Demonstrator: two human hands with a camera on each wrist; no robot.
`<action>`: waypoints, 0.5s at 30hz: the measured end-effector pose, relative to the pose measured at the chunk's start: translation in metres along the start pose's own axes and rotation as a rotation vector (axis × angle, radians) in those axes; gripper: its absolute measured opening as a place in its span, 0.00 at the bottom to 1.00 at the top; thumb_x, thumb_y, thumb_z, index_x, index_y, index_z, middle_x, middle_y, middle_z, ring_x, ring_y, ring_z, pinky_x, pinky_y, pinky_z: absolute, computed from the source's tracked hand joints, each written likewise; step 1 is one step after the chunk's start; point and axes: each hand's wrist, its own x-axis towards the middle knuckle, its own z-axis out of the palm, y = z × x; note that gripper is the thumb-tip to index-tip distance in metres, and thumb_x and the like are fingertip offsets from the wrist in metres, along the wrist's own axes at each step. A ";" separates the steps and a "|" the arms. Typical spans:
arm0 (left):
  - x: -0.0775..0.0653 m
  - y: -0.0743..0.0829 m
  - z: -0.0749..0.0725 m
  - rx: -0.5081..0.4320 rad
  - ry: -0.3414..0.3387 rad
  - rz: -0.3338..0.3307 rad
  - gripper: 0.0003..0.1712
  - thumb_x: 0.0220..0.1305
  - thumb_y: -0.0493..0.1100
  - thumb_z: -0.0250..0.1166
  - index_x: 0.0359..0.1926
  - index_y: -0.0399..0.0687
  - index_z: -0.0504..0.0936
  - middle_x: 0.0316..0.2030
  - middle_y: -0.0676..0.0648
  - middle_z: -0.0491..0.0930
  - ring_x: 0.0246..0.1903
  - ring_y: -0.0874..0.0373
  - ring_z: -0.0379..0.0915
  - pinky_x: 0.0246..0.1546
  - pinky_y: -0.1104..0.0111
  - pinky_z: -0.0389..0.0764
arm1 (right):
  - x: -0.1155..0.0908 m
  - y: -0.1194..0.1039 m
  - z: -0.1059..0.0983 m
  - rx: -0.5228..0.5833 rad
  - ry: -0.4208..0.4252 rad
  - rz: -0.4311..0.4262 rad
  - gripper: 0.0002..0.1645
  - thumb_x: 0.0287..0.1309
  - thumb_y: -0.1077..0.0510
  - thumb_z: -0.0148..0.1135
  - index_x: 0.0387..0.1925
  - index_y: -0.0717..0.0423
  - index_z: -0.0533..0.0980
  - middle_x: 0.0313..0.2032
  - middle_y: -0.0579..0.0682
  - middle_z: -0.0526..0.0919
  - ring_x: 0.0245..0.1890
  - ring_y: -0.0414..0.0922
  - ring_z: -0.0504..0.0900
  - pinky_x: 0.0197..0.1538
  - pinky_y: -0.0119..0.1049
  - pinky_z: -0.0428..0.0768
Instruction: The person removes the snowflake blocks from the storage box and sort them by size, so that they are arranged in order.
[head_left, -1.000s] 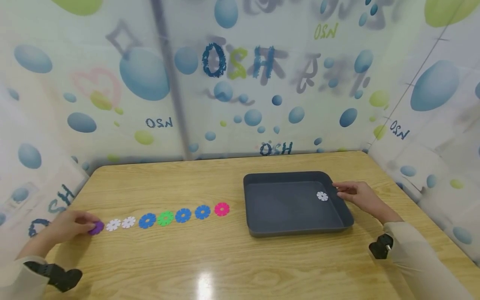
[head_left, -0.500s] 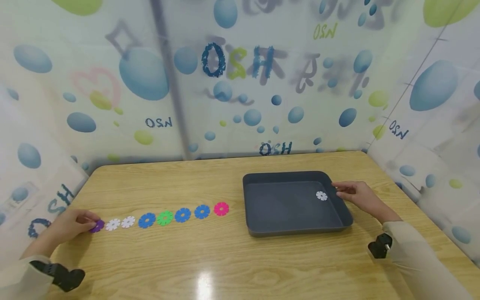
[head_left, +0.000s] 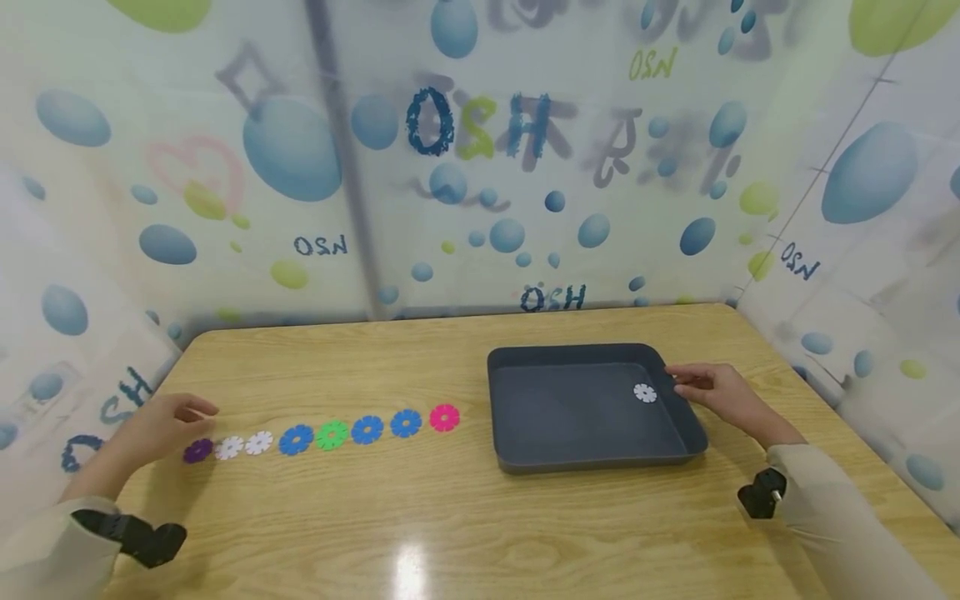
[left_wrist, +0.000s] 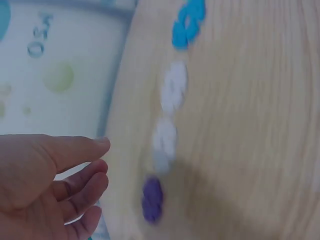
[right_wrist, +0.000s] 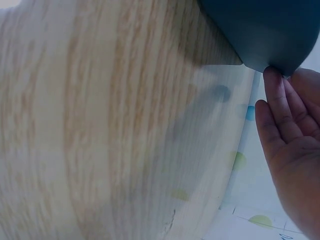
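My left hand (head_left: 167, 427) hovers with loosely bent fingers above the row's left end, holding nothing. Just below it a purple snowflake disc (head_left: 198, 451) lies flat on the table; the left wrist view shows that purple disc (left_wrist: 152, 200) apart from the fingertips. To its right run two white discs (head_left: 229, 447), then a blue disc (head_left: 296, 439), a green disc (head_left: 332, 434), two more blue discs (head_left: 367, 430) and a pink disc (head_left: 445, 417). My right hand (head_left: 720, 396) pinches the right rim of a dark grey tray (head_left: 600, 462). One white disc (head_left: 645, 392) lies inside.
The wooden table (head_left: 337, 517) reaches back to a patterned curtain (head_left: 465, 250) with bubbles and letters. Similar curtain walls stand at both sides. A black wrist camera (head_left: 762, 493) sits on the right wrist, another black camera (head_left: 146, 542) on the left.
My left hand has let go of the purple disc and lifted away from it, slightly up and to the right. The right hand and tray stay where they were.
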 end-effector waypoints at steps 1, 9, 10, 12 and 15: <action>0.001 0.011 0.001 0.003 0.014 0.039 0.19 0.61 0.42 0.60 0.44 0.27 0.73 0.35 0.31 0.76 0.34 0.40 0.73 0.30 0.54 0.75 | 0.000 0.000 0.000 0.001 0.002 0.003 0.22 0.60 0.65 0.55 0.55 0.73 0.69 0.45 0.65 0.77 0.39 0.38 0.78 0.39 0.29 0.76; 0.014 0.113 0.023 -0.061 0.041 0.294 0.12 0.61 0.38 0.60 0.43 0.33 0.76 0.33 0.43 0.77 0.34 0.47 0.74 0.34 0.56 0.75 | -0.001 0.001 0.000 0.003 0.000 0.015 0.22 0.60 0.66 0.55 0.55 0.72 0.69 0.45 0.65 0.77 0.39 0.37 0.77 0.39 0.30 0.77; 0.017 0.124 0.027 -0.072 0.035 0.314 0.12 0.62 0.38 0.59 0.43 0.33 0.76 0.33 0.43 0.77 0.34 0.48 0.74 0.34 0.56 0.75 | -0.001 0.002 0.000 0.002 0.000 0.015 0.22 0.60 0.66 0.55 0.55 0.72 0.69 0.46 0.65 0.77 0.39 0.37 0.77 0.39 0.30 0.76; 0.025 0.146 0.036 -0.100 0.013 0.340 0.11 0.62 0.37 0.59 0.43 0.34 0.77 0.33 0.44 0.77 0.35 0.49 0.73 0.35 0.57 0.75 | 0.000 0.002 0.000 -0.003 0.002 0.012 0.22 0.60 0.65 0.55 0.55 0.72 0.69 0.46 0.65 0.77 0.39 0.39 0.77 0.39 0.30 0.77; 0.037 0.177 0.052 -0.133 -0.019 0.400 0.10 0.62 0.36 0.59 0.43 0.35 0.77 0.33 0.45 0.77 0.35 0.51 0.73 0.37 0.58 0.75 | 0.000 0.003 0.000 -0.006 0.003 0.009 0.22 0.60 0.64 0.55 0.55 0.72 0.69 0.45 0.64 0.77 0.40 0.42 0.78 0.39 0.31 0.77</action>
